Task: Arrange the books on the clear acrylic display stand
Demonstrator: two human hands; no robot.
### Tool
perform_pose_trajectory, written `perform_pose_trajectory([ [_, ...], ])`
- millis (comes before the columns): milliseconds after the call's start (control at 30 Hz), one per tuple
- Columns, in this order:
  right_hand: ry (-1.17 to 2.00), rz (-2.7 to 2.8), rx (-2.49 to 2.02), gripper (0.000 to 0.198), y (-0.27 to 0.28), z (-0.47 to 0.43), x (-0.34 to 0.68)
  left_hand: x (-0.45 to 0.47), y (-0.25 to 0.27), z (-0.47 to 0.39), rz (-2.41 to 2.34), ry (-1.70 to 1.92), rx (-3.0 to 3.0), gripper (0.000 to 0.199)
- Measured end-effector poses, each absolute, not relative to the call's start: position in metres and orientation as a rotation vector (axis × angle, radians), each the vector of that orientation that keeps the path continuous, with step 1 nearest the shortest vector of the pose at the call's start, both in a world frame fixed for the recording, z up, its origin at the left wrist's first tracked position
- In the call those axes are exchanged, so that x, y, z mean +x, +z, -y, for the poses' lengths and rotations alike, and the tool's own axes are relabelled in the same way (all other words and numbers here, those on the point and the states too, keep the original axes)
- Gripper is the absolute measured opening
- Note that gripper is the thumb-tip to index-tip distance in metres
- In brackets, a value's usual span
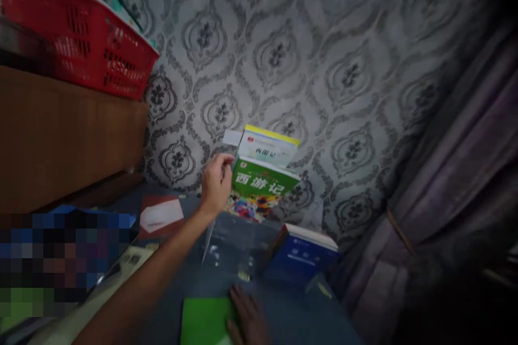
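Observation:
My left hand (217, 184) reaches to the left edge of an upright green book (265, 180) with a colourful picture low on its cover. Its fingers are bent around that edge, and some fingertips are hidden. Behind this book stands a white book (267, 150) with a yellow top strip. Near the bottom of the view, my right hand (249, 315), dim and blurred, lies at the right side of a flat green book (205, 321), fingers stretched and thumb over its cover. A clear plastic stand (238, 237) is in front of the upright books.
A thick blue book (301, 253) leans on the dark table (291, 312). White paper (162, 214) lies on a reddish item at left. A red basket (117, 59) sits on a wooden cabinet (73, 140). Patterned wall behind; a tied curtain (408, 215) hangs right.

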State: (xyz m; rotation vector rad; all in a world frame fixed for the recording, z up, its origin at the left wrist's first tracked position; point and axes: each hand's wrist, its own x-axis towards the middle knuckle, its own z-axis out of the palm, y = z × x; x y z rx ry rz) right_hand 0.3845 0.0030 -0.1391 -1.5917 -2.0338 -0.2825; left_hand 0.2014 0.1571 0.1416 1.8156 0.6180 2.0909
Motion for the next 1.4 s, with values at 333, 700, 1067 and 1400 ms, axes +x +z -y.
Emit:
perform_pose_trajectory([
  [333, 0.052, 2.353, -1.407, 0.049, -0.085, 0.027, 0.328, 0.171, -0.050, -0.008, -0.801, 0.856, 2.444, 0.034],
  [700, 0.116, 2.248, -1.787, 0.057, -0.093, 0.038, 0.338, 0.152, -0.107, 0.010, -1.223, 0.532, 2.790, 0.064],
  [1067, 0.133, 2.066, -1.919, 0.077, -0.103, 0.042, 0.340, 0.135, -0.090, 0.040, -1.292, 0.357, 2.812, 0.062],
  [1400, 0.172, 2.082, -1.867, 0.075, -0.104, 0.045, 0.350, 0.084, -0.088, 0.105, -0.760, 0.076, 3.009, 0.091],
])
